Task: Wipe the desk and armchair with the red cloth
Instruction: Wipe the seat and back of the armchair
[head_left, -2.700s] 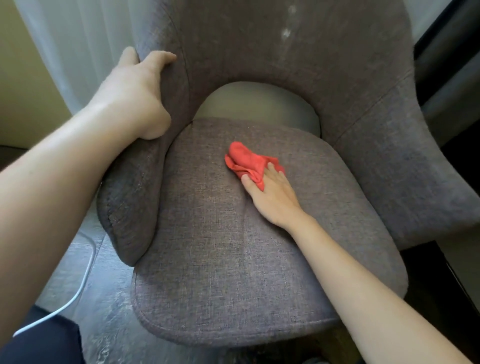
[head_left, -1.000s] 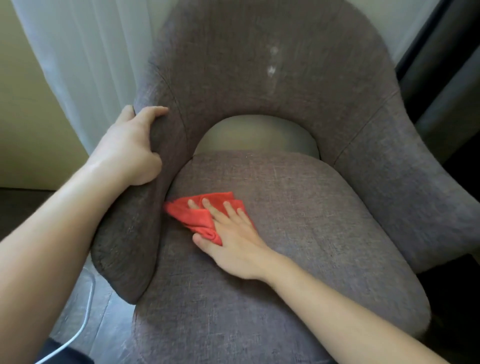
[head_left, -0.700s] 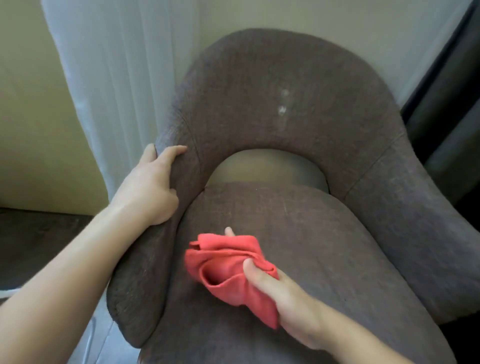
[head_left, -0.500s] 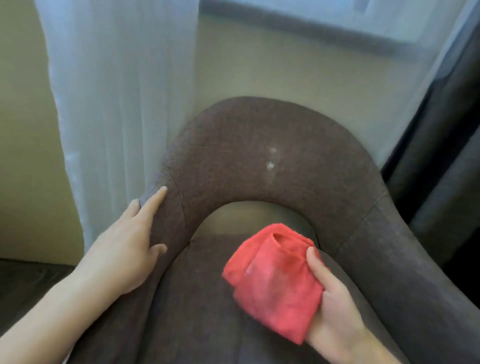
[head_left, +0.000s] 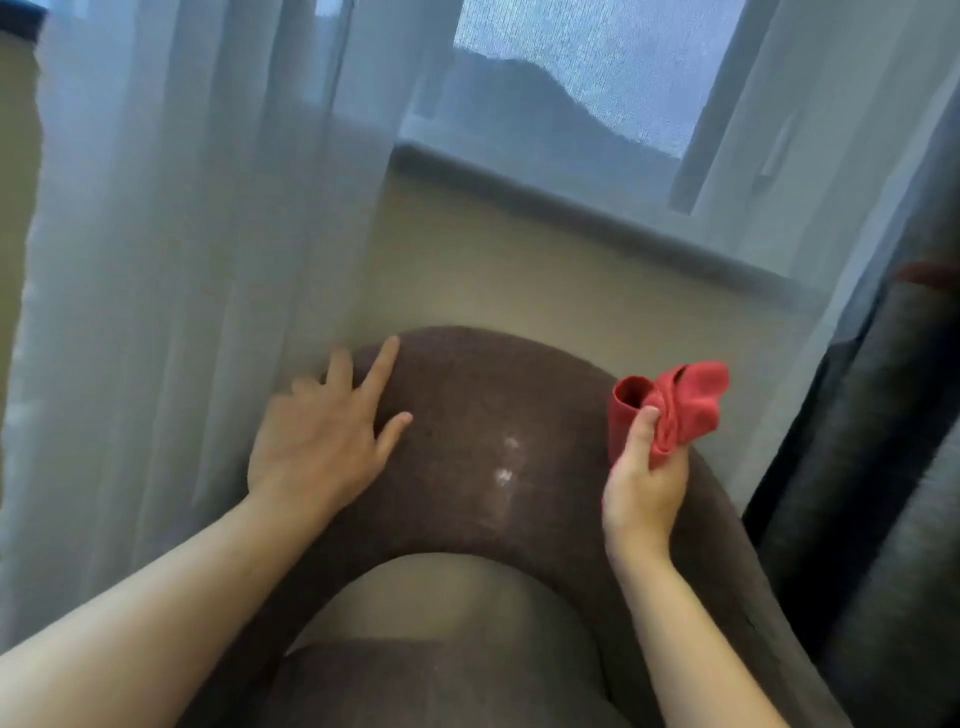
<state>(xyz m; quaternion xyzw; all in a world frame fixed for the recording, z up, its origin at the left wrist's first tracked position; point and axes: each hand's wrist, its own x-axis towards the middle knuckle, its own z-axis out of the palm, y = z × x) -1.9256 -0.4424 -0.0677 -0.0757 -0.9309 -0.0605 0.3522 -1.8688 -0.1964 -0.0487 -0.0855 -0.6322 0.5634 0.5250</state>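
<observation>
The grey-brown fabric armchair (head_left: 467, 467) fills the lower half of the view, its curved backrest arching over an open gap above the seat. Two pale marks (head_left: 506, 462) show on the middle of the backrest. My left hand (head_left: 322, 441) lies flat on the backrest's upper left, fingers spread. My right hand (head_left: 644, 478) is raised at the backrest's upper right edge and grips the bunched red cloth (head_left: 675, 405), which sticks up above my fingers. The desk is out of view.
A sheer white curtain (head_left: 208, 234) hangs close behind the chair on the left. A window sill (head_left: 571, 208) and beige wall stand behind the backrest. A dark curtain (head_left: 883, 467) hangs at the right.
My right hand lifted the red cloth off the seat and carried it up to the backrest's right top. My left hand slid from the armrest up onto the backrest. The view tilted upward.
</observation>
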